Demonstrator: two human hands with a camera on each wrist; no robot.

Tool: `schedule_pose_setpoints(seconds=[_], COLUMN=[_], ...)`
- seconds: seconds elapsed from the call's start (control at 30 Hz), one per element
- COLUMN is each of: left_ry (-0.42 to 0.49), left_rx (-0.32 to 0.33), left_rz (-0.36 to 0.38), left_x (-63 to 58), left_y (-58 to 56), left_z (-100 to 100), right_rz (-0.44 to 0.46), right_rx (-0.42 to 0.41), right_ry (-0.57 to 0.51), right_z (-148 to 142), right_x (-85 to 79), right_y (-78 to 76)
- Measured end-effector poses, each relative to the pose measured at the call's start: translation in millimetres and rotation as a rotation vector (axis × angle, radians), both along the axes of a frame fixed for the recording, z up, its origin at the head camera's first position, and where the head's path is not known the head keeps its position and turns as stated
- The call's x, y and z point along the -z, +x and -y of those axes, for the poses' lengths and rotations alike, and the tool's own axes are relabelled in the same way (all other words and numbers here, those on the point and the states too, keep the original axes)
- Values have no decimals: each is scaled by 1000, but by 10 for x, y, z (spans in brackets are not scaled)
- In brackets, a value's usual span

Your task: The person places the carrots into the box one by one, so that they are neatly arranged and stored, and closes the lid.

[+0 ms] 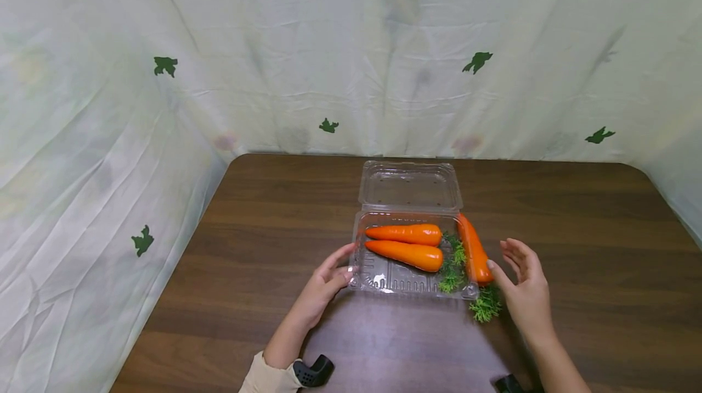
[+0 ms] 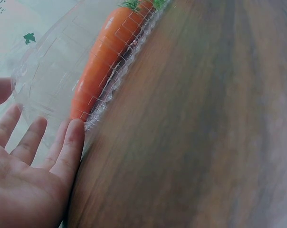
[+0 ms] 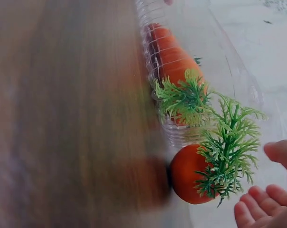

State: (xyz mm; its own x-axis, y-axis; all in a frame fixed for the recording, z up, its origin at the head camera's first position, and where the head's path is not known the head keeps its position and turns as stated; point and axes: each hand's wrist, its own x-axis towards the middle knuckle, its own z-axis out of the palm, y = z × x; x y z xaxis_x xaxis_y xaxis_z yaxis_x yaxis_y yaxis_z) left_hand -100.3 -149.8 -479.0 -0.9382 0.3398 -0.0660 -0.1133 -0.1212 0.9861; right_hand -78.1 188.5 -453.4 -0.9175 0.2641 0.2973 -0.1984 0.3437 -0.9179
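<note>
A clear plastic clamshell container [image 1: 395, 285] lies on the table, its lid [image 1: 410, 186] folded back away from me. Inside, two orange carrots [image 1: 404, 233] with green tops [image 1: 452, 265] lie side by side, tips to the left. A third carrot [image 1: 475, 250] rests outside along the container's right wall, its leafy top [image 1: 485, 304] toward me. My left hand [image 1: 320, 289] has its extended fingers at the container's left end, as the left wrist view shows too. With fingers loosely bent, my right hand [image 1: 528, 289] is beside the third carrot's thick end, thumb nearest it.
The brown wooden table [image 1: 603, 247] extends to both sides of the container. A pale curtain [image 1: 356, 64] with green leaf shapes hangs behind its far edge. Black devices [image 1: 314, 371] are worn at both wrists.
</note>
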Motion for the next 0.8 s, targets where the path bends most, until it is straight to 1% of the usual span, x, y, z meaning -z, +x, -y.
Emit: schedule_pose_setpoints(seconds=[0.27,0.53,0.63,0.8], left_ry=[4,-3,5,10], left_rx=[8,5,11,19], left_rz=[-7,5,-9,-32], left_x=[-2,-15,-17,-16], left_y=[2,-4,-5,-7], left_z=[-11,-14,-13,-9], right_rz=[95,151,196,278], right_rx=[-23,-51,-76,-110], right_ry=[61,17,5,27], right_z=[-38,-43,-43,-40], right_x=[120,194,204,206], right_y=[29,46,49,46])
